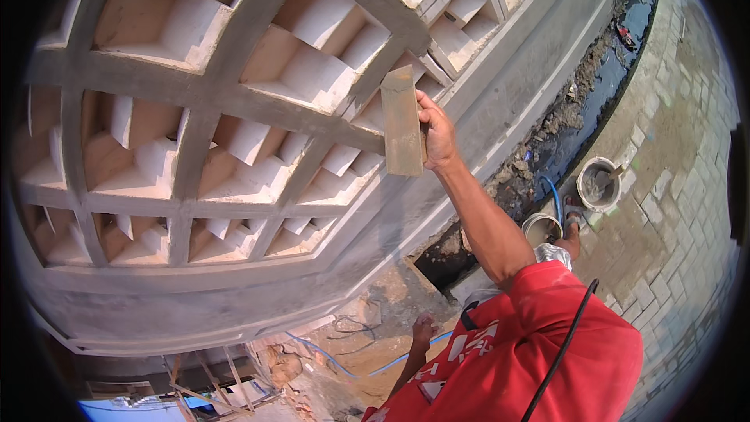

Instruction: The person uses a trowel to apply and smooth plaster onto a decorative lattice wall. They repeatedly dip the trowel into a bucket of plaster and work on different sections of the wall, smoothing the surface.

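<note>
Right hand (439, 137) gripping flat rectangular float (403, 121), long face upright, just left of hand. Lattice wall (199, 94), grey bars around pale recesses, left of and beyond float. Left hand (424, 328) lowered, well below right hand; grip unclear. Right of and below right hand: pale bucket (581, 187) with grey contents, blue hose (557, 197). Farther right: brick paving (664, 219).

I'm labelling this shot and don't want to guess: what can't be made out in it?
All in the head view:
Far side of the flat board: turned away from the camera.
What the right grip closes on: mostly covered by the grip itself and the board.
Whether the left grip holds anything: too small and shadowed.
Red shirt: cut off by the lower edge.
</note>
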`<action>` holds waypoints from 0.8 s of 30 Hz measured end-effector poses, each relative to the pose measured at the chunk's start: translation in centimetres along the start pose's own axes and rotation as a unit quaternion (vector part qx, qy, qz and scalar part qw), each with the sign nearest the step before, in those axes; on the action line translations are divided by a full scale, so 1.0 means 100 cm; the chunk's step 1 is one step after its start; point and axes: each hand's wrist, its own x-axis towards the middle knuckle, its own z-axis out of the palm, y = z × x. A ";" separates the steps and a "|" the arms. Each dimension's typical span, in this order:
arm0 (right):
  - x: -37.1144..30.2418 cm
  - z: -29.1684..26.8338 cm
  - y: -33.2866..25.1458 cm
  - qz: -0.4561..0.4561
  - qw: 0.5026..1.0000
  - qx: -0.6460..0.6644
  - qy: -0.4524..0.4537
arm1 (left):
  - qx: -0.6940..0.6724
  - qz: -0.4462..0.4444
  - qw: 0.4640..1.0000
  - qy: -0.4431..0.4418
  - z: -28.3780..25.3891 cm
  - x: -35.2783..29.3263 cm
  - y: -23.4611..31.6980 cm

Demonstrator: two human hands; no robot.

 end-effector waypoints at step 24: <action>-0.144 -0.124 -0.109 0.190 0.973 -0.101 0.088 | 0.066 -0.016 0.996 -0.058 0.077 0.053 -0.012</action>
